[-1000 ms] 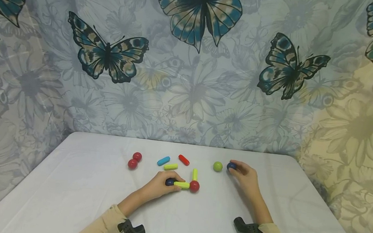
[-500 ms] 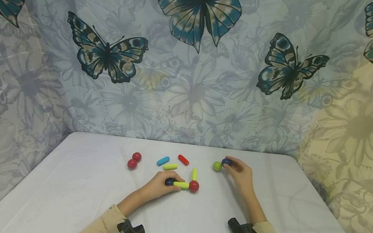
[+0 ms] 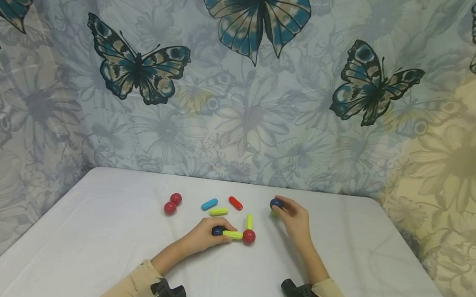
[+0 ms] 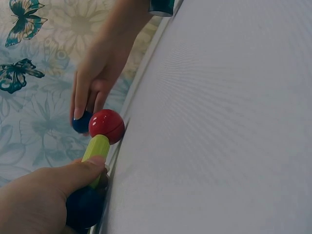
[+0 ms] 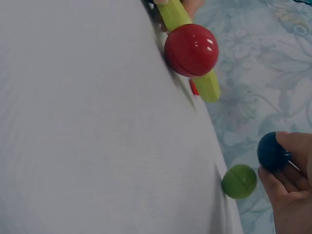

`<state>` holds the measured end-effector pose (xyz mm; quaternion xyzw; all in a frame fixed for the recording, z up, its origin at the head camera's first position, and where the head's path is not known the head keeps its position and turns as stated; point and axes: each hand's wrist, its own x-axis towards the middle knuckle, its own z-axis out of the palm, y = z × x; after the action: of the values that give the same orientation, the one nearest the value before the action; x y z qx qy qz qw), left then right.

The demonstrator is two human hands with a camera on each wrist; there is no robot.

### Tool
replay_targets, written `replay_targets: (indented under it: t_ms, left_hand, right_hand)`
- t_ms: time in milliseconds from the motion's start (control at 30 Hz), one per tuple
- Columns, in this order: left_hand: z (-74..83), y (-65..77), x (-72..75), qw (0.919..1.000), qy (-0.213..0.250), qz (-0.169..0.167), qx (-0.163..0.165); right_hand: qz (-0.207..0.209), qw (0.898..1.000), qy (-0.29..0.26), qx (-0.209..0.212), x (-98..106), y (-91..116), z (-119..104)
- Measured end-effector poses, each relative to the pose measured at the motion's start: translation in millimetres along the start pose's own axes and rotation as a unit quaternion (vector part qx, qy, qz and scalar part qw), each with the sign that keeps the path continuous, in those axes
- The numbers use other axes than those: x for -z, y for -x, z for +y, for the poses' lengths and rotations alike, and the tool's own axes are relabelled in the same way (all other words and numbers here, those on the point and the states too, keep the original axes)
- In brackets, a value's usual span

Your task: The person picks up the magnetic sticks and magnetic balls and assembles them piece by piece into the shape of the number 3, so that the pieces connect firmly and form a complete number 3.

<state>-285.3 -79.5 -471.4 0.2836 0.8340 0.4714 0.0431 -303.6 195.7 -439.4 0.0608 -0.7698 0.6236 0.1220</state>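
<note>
My left hand [image 3: 206,234] pinches a yellow-green stick [image 3: 234,235] with thumb and fingers. A dark blue ball [image 3: 217,231] sits at the stick's near end, partly inside the hand, and a red ball [image 3: 248,236] at its other end. From that red ball a second yellow-green stick [image 3: 249,221] points away toward the back. My right hand [image 3: 297,222] holds another dark blue ball [image 3: 275,204] in its fingertips, lifted off the table. A green ball [image 5: 239,181] lies on the table close by, mostly covered by the fingers in the head view.
Two red balls [image 3: 173,203] lie together at the left on the white table [image 3: 95,249]. Between them and my right hand lie a blue stick [image 3: 209,204], a loose yellow-green stick [image 3: 219,211] and a red stick [image 3: 235,202]. A butterfly-patterned cloth [image 3: 239,134] hangs behind the table.
My right hand has moved left with the dark blue ball, from the right of the green ball to above or behind it. The left hand has stayed in place.
</note>
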Motion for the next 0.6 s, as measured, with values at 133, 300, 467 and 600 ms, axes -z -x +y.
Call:
replay_targets:
  t_ms: [133,300,467,600]
  left_hand:
    - [-0.3,0.0,0.0,1.0000,-0.001,0.002,-0.003]
    - [0.3,-0.5,-0.1,1.0000,0.001,0.001,0.001]
    - [0.3,-0.1,-0.5,1.0000,0.001,-0.001,0.000]
    - [1.0,-0.3,-0.6,1.0000,-0.004,0.000,-0.008]
  right_hand:
    - [-0.008,1.000,-0.003,-0.001,-9,-2,-5]
    - [-0.021,1.000,0.014,-0.008,-17,1,-20]
    - [-0.028,0.999,0.025,-0.005,-27,-5,-7]
    - [-0.039,0.999,0.014,0.006,-32,-7,2]
